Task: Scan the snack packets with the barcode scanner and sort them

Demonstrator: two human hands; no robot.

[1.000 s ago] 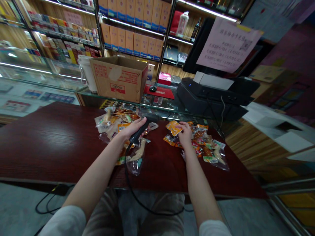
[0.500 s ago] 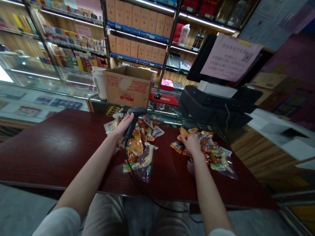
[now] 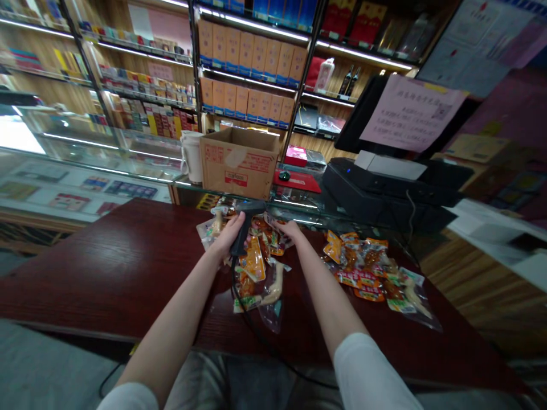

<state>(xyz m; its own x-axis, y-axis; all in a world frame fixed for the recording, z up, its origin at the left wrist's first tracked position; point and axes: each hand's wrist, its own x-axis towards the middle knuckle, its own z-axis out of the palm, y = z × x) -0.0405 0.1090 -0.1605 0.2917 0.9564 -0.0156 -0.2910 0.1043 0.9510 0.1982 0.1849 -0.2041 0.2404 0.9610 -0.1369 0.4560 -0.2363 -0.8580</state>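
Observation:
My left hand is wrapped round the handle of a black corded barcode scanner, its head pointing right over the left pile of vacuum-packed snacks. These are shiny clear and orange packets; a pale one lies at the near side. My right hand reaches to the far right side of this pile, fingers closed at a snack packet, partly hidden by the hand. A second pile of snack packets, orange, red and clear, lies to the right, apart from both hands.
Behind the dark red wooden table, an open cardboard box and a white cup stand on a glass counter. A black monitor with a paper notice and a black machine are at right. The scanner's cable hangs off the front edge.
My right hand let go of an orange packet on the right pile and moved left to the left pile. My left hand keeps the scanner, turned more upright than one second ago. The view shifted.

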